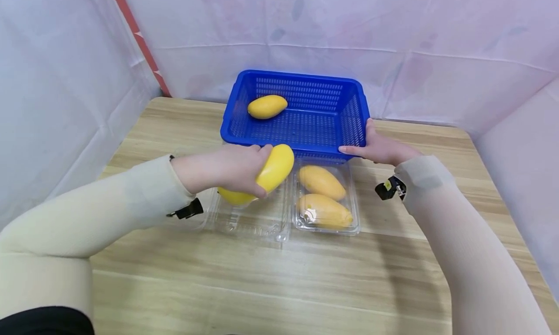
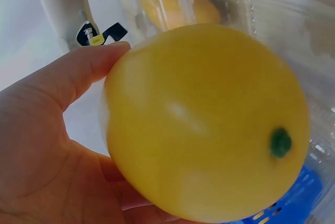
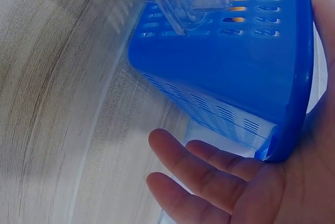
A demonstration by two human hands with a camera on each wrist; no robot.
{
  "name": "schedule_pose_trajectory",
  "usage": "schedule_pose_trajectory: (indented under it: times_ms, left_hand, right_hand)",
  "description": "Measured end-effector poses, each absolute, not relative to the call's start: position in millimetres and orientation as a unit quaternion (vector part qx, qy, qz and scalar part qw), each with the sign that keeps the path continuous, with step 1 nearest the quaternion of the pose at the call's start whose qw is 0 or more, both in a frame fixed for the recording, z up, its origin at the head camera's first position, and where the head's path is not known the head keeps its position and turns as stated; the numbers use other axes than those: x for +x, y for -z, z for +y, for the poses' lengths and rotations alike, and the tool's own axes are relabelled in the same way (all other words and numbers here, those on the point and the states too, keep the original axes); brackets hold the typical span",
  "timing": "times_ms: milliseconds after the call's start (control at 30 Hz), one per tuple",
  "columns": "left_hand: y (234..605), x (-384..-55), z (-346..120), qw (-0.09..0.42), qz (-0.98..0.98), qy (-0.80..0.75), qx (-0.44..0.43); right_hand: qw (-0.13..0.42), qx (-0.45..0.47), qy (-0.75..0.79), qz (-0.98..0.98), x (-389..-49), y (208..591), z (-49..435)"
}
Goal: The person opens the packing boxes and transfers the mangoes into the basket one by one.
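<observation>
My left hand (image 1: 238,167) grips a yellow mango (image 1: 276,167) above an open clear plastic tray (image 1: 257,226). In the left wrist view, the mango's rounded end with a green stem spot (image 2: 281,142) faces the camera, and the thumb lies along its side. At the front right corner of a blue basket (image 1: 301,148), my right hand (image 1: 384,148) rests against the rim. Its thumb lies on the front rim, while the fingers (image 3: 199,177) spread loosely outside the side wall. Inside the basket is one mango (image 1: 267,107).
Right of the open tray, a clear plastic box (image 1: 355,228) holds two mangoes (image 1: 323,182), one behind the other. More clear plastic (image 1: 205,209) lies partly under the left forearm. The wooden table (image 1: 271,286) meets a pale cloth wall (image 1: 327,24) behind the basket.
</observation>
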State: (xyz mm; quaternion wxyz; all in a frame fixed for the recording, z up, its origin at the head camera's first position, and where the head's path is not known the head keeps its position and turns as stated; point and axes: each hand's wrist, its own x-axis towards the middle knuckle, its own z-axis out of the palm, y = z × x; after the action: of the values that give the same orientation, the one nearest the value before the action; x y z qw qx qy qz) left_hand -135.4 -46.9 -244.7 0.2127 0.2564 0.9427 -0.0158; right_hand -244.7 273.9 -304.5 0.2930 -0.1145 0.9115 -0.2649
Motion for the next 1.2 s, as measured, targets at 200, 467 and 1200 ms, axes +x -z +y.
schedule_pose_trajectory:
  times_ms: [200, 467, 1200]
  left_hand:
    - [237.3, -137.8, -48.5, 0.202, 0.946, 0.008, 0.253]
    - [232.2, -141.0, -53.3, 0.187, 0.948, 0.001, 0.258]
    - [229.6, -154.0, -53.7, 0.188, 0.946, 0.012, 0.265]
  right_hand:
    - [0.292, -0.110, 0.261, 0.914, -243.2, 303.3, 275.2]
    - [0.287, -0.113, 0.270, 0.912, -244.4, 300.3, 277.0]
    - [0.289, -0.116, 0.261, 0.914, -246.4, 304.1, 272.9]
